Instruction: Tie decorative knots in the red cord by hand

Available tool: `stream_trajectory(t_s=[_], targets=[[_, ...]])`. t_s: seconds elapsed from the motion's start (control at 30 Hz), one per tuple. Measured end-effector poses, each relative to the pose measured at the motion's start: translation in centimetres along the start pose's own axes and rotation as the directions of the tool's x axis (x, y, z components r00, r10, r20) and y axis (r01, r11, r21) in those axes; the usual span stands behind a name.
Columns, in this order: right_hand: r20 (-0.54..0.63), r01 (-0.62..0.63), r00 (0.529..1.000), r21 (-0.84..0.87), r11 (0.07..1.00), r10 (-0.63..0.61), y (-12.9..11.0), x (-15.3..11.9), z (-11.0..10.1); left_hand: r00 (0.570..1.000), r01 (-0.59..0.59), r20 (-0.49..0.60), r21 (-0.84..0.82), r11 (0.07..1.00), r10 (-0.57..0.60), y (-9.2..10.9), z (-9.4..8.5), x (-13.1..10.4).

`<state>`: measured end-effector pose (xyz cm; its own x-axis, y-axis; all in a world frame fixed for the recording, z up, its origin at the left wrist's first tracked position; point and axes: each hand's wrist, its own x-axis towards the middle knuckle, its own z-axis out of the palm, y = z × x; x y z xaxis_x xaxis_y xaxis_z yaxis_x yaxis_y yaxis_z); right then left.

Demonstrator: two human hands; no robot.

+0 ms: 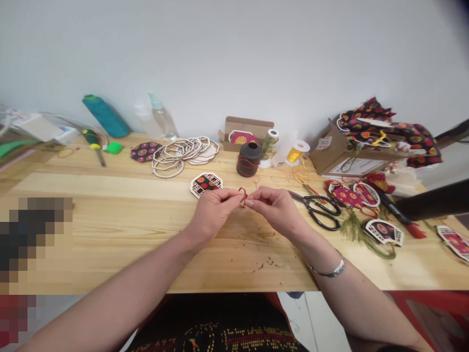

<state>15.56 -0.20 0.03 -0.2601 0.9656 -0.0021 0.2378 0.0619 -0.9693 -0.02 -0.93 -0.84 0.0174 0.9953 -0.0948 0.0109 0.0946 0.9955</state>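
Fingertip to fingertip, my two hands meet above the middle of the wooden table [154, 259]. A short red cord [241, 191] loops up between them. My left hand [216, 210] pinches it between thumb and forefinger. My right hand [273, 205], below a silver bracelet on the wrist, also pinches at the cord, its fingertips almost touching the left ones. Just behind my left hand lies a patterned fabric ornament [206, 184] with a pale wooden lattice edge. Black-handled scissors [322, 210] rest to the right of my right hand.
Behind stand a dark thread cone [248, 160], a green spool [270, 144], a yellow spool [296, 152] and wooden frames [176, 156]. A cardboard box [337, 151] of fabric is at right, near finished ornaments [383, 232]. A screwdriver [94, 146] and teal thread cone [106, 116] lie left.
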Motion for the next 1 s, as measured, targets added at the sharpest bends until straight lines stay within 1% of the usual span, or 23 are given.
stream_trajectory(t_s=[0.1, 0.17, 0.23, 0.3, 0.37, 0.4, 0.5, 0.6, 0.67, 0.73, 0.9, 1.0], targets=[[-0.016, 0.099, 0.995, -0.11, 0.989, -0.102, 0.24, 0.07, -0.02, 1.0, 0.006, 0.006, -0.023, 1.0, -0.006, -0.09, 0.02, 0.07], [-0.042, 0.169, 0.983, -0.173, 0.97, -0.178, 0.35, 0.17, -0.13, 1.0, -0.002, 0.005, -0.028, 1.0, 0.002, -0.04, 0.03, 0.09], [-0.067, 0.199, 0.974, -0.179, 0.963, -0.214, 0.44, 0.28, -0.29, 1.0, -0.001, -0.002, -0.027, 1.0, 0.001, 0.1, 0.06, 0.07], [-0.067, 0.167, 0.983, -0.085, 0.982, -0.173, 0.57, 0.37, -0.43, 1.0, 0.006, 0.001, -0.017, 1.0, -0.006, 0.27, 0.06, 0.02], [-0.033, 0.09, 0.996, 0.096, 0.991, -0.088, 0.74, 0.42, -0.47, 1.0, -0.001, 0.009, 0.01, 1.0, 0.001, 0.35, 0.03, -0.03], [-0.004, 0.043, 0.999, 0.194, 0.98, -0.044, 0.81, 0.43, -0.43, 1.0, -0.013, 0.014, 0.028, 1.0, 0.013, 0.35, 0.0, -0.05], [0.079, -0.082, 0.995, 0.427, 0.9, 0.053, 0.81, 0.41, -0.2, 0.998, -0.057, 0.019, 0.082, 0.995, 0.056, 0.12, -0.11, -0.08], [0.113, -0.15, 0.988, 0.527, 0.836, 0.106, 0.5, 0.34, 0.03, 0.996, -0.09, 0.022, 0.124, 0.988, 0.088, -0.23, -0.16, -0.07], [0.104, -0.157, 0.987, 0.513, 0.844, 0.12, 0.28, 0.28, 0.1, 0.995, -0.102, 0.031, 0.135, 0.986, 0.099, -0.36, -0.15, -0.06], [0.086, -0.14, 0.99, 0.473, 0.87, 0.112, 0.16, 0.21, 0.14, 0.994, -0.101, 0.041, 0.136, 0.986, 0.097, -0.36, -0.12, -0.06], [0.059, -0.013, 0.998, 0.302, 0.953, -0.005, 0.09, -0.06, 0.32, 0.997, -0.073, 0.048, 0.114, 0.991, 0.068, -0.05, -0.1, -0.13], [0.056, 0.047, 0.997, 0.218, 0.975, -0.06, 0.14, -0.15, 0.42, 0.997, -0.055, 0.061, 0.088, 0.995, 0.05, 0.04, -0.09, -0.15]])
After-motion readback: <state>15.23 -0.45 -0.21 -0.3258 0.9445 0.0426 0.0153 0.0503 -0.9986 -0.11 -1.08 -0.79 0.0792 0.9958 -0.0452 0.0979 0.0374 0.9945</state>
